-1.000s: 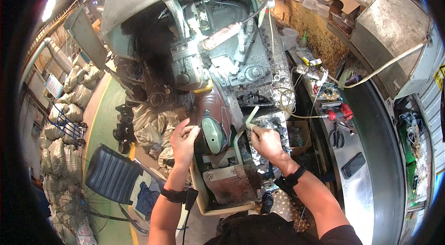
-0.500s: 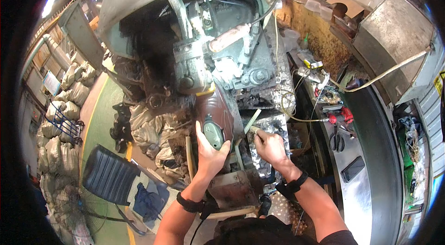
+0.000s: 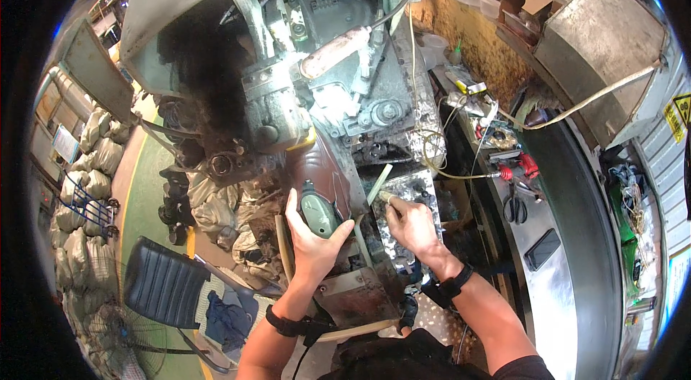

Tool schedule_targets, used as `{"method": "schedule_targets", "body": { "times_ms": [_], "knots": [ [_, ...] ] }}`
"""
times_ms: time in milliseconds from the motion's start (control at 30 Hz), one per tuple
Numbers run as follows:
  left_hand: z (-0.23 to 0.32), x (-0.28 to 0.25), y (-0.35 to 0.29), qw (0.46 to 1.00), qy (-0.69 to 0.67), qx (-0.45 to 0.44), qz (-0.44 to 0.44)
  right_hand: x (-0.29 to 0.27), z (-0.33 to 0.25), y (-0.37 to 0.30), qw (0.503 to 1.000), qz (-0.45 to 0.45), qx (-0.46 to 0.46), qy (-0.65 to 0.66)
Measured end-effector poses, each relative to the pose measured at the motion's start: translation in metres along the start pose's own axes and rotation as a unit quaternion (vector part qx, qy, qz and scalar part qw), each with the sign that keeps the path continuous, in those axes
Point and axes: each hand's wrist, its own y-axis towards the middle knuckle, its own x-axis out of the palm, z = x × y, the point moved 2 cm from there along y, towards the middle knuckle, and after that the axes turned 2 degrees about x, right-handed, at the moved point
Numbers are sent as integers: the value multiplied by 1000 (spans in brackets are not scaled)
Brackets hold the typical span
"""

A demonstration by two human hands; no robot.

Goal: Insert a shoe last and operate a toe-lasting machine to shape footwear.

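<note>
A brown leather shoe upper with a ridged front is stretched on a green last, whose oval top with a small hole faces me. Its toe end points away, up against a grimy metal machine. My left hand is wrapped round the heel end, fingers on the left side and thumb on the right. To the right, my right hand is closed, with a short pale stick-like piece poking out of its fingers. Just beyond that lies a pale green strip; whether the two join I cannot tell.
A lamp with a worn handle hangs over the machine. On the right-hand bench are scissors, a red tool and a phone. A black chair stands at left, with sacks beyond it.
The whole scene has shifted slightly left in view as my head moved. Both hands keep the same grips, and the shoe upper stays against the machine.
</note>
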Motion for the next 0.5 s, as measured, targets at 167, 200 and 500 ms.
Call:
{"method": "schedule_targets", "body": {
  "times_ms": [167, 200, 500],
  "knots": [
    [0, 0, -2, 996, -78, 12, 38, 0, 0, 1, 1000, -2, 11, -12],
    [-1, -1, -3, 996, -82, 10, 38, 0, 0, 1, 1000, 5, 13, -1],
    [-24, -19, -7, 967, -239, -82, -34, 6, 8, 2, 998, -2, 50, -32]
  ]
}}
